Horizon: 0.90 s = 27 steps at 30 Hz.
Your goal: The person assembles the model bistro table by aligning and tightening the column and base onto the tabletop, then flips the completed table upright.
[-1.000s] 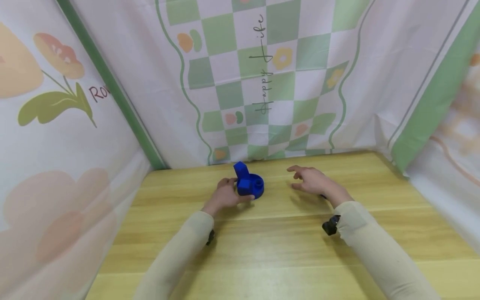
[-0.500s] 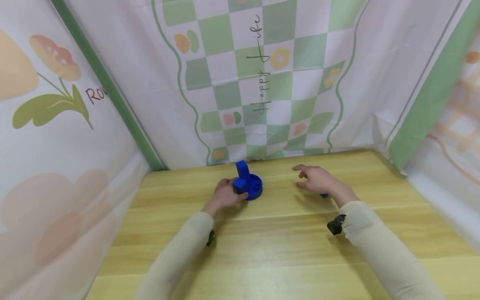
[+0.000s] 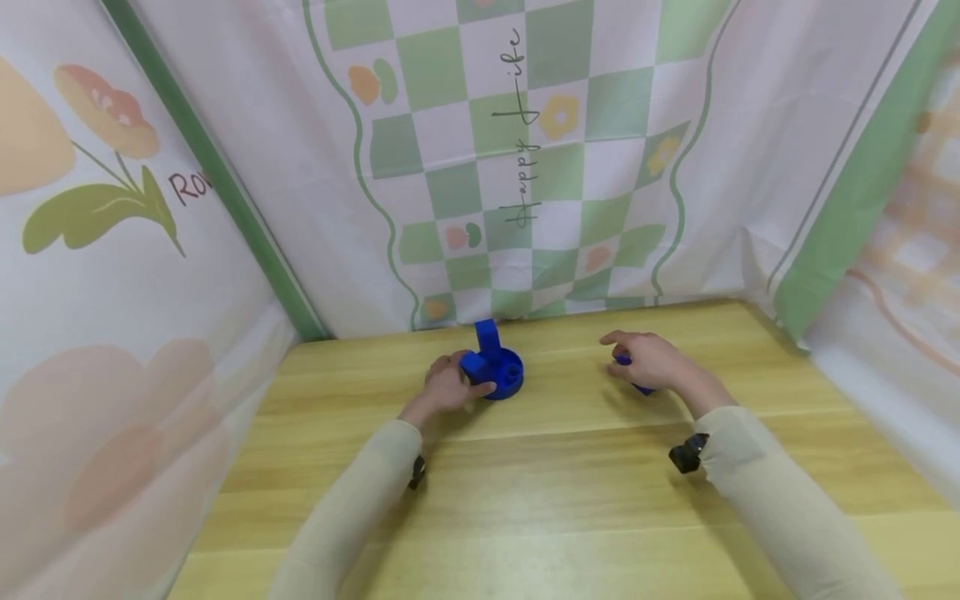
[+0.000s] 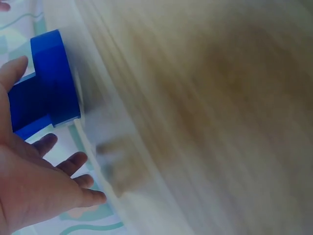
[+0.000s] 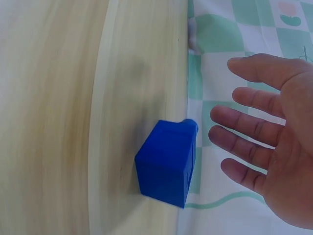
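Observation:
A blue piece with a round base [image 3: 506, 379] stands on the table, a round boss on the base and two blocky arms on it, one of them upright. Around its left side is my left hand [image 3: 447, 390], thumb by the base. In the left wrist view, the left hand's fingers [image 4: 73, 164] are spread below the blue piece [image 4: 54, 78]; contact is unclear. My right hand [image 3: 651, 362] hovers over a smaller blue block with a round peg [image 5: 166, 161], partly hidden in the head view. The right hand's fingers [image 5: 247, 125] are extended, apart from that block.
The wooden table [image 3: 525, 500] ends at a printed cloth curtain [image 3: 555, 233] close behind the blue pieces. More cloth hangs along the left and right sides. Each wrist carries a small black camera [image 3: 686, 454].
The round-based piece has turned: one arm swings left, the upright one slightly right. My left hand shifts slightly left. My right hand moves right, over the smaller block, whose peg now shows between its fingers.

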{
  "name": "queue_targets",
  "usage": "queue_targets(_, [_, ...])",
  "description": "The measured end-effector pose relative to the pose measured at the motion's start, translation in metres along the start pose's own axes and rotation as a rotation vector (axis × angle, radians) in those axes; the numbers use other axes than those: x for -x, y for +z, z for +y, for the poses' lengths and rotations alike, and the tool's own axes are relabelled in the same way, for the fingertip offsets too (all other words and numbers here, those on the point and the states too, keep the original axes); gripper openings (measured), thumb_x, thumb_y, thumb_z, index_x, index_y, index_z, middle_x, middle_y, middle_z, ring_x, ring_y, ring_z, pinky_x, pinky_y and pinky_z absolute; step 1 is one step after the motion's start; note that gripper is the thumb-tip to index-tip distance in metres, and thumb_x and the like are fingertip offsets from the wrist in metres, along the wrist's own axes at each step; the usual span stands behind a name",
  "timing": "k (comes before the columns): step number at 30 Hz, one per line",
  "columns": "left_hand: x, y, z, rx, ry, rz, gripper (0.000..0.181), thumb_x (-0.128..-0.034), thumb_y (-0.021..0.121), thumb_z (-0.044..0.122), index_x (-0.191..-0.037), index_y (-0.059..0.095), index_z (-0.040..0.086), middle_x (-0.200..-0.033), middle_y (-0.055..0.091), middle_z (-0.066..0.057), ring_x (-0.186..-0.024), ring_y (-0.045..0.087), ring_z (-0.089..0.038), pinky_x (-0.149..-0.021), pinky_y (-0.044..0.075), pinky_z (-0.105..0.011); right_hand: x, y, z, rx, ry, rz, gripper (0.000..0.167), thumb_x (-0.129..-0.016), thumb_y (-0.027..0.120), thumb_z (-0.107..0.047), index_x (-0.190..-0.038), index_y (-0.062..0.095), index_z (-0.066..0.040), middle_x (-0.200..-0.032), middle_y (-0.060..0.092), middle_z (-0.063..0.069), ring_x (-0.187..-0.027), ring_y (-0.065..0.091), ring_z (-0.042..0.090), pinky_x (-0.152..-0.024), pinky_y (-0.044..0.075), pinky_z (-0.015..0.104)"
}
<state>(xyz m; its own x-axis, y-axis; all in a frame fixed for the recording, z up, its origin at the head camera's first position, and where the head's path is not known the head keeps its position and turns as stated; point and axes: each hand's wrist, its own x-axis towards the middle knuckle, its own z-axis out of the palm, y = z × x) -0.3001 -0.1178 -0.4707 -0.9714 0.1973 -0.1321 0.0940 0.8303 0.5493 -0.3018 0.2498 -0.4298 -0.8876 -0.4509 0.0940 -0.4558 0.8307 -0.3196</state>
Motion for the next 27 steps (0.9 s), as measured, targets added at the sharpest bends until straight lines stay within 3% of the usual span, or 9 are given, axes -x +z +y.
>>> queue_targets(9, [-0.005,-0.004,-0.002,0.069,0.015,0.004,0.088,-0.0879,0.071,0.054,-0.156,0.033,0.013,-0.156,0.038,-0.022,-0.148,0.028,-0.040,-0.122,0.024,-0.055,0.005,-0.005,0.009,0.043,0.016,0.011,0.048,-0.092,0.069,-0.026,-0.130,0.059,0.001,-0.108,0.073,0.021,-0.099,0.069,0.040,-0.090,0.053,0.056])
queue_targets(12, [-0.007,-0.002,-0.004,0.066,0.011,-0.006,0.092,-0.0867,0.070,0.057,-0.156,0.030,0.013,-0.158,0.034,-0.022,-0.149,0.027,-0.041,-0.122,0.026,-0.055,0.007,-0.007,0.012,0.040,0.053,-0.004,0.049,-0.092,0.069,-0.026,-0.130,0.058,0.002,-0.105,0.073,0.020,-0.095,0.069,0.038,-0.088,0.054,0.055])
queue_targets(18, [-0.012,0.001,-0.010,0.088,0.010,-0.004,0.085,-0.0897,0.069,0.052,-0.156,0.033,0.011,-0.155,0.040,-0.020,-0.148,0.030,-0.040,-0.122,0.025,-0.055,0.011,-0.011,0.018,0.050,0.129,-0.031,0.050,-0.091,0.069,-0.026,-0.129,0.058,0.004,-0.100,0.073,0.017,-0.088,0.070,0.033,-0.082,0.055,0.052])
queue_targets(22, [-0.011,0.000,-0.009,0.112,-0.001,-0.006,0.087,-0.0879,0.070,0.054,-0.156,0.032,0.016,-0.158,0.037,-0.020,-0.150,0.025,-0.041,-0.122,0.023,-0.059,0.015,-0.012,0.021,0.064,0.177,-0.062,0.054,-0.090,0.070,-0.029,-0.131,0.057,0.005,-0.103,0.071,0.021,-0.092,0.068,0.036,-0.082,0.055,0.054])
queue_targets(27, [-0.014,0.000,-0.009,0.130,0.004,0.017,0.080,-0.0877,0.074,0.047,-0.151,0.042,0.010,-0.148,0.048,-0.021,-0.141,0.038,-0.042,-0.119,0.029,-0.057,0.021,-0.011,0.022,0.088,0.244,-0.101,0.065,-0.090,0.071,-0.038,-0.134,0.054,0.007,-0.116,0.067,0.029,-0.104,0.065,0.046,-0.088,0.052,0.058])
